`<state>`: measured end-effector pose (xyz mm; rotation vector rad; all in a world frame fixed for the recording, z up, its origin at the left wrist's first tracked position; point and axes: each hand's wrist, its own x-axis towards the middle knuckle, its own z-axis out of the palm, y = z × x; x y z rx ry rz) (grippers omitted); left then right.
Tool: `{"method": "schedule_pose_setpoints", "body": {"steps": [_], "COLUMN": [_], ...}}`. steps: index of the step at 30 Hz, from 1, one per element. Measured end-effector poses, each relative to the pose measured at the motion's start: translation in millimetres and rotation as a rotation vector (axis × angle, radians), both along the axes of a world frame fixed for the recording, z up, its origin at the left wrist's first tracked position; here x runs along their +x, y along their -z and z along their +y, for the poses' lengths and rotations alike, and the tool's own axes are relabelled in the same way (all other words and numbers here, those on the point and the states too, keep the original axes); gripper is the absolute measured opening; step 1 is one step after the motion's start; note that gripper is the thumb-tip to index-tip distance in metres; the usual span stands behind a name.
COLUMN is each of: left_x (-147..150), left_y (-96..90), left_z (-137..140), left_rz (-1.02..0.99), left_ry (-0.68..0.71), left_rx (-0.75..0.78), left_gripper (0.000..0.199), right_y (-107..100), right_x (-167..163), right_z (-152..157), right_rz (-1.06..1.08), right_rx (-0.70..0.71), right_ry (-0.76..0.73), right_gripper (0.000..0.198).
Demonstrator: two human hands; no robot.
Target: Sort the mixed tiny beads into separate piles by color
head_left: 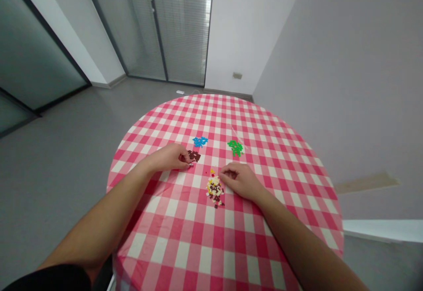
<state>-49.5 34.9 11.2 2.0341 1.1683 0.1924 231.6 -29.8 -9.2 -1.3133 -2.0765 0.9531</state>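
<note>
My left hand (170, 156) rests on the checked cloth with its fingertips at a small heap of dark brown pieces (194, 155); the fingers are curled and what they pinch is too small to make out. My right hand (239, 180) lies just right of a mixed heap of cream, brown and red pieces (214, 189), fingers curled toward it. A few loose yellow and red pieces (212, 171) lie between the two hands. Farther back sit a blue heap (200, 141) and a green heap (235, 147).
The round table (185, 233) carries a red and white checked cloth and stands close to a grey wall on the right. Grey floor lies to the left, with glass doors and blinds at the back.
</note>
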Motion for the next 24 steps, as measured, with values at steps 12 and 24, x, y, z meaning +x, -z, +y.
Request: {"method": "schedule_pose_setpoints", "body": {"steps": [12, 24], "left_x": [3.8, 4.6], "left_y": [0.5, 8.1], "left_z": [-0.6, 2.8], "left_rz": [0.085, 0.047], "left_ry": [-0.027, -0.055], "left_rx": [0.036, 0.005], "left_gripper": [0.012, 0.016], "right_y": [-4.6, -15.4], "right_x": [5.8, 11.8], "right_z": [1.1, -1.7], "right_rz": [-0.147, -0.209], "right_rx": [0.01, -0.094], "right_ry": [-0.145, -0.323], "right_gripper": [0.015, 0.024]}}
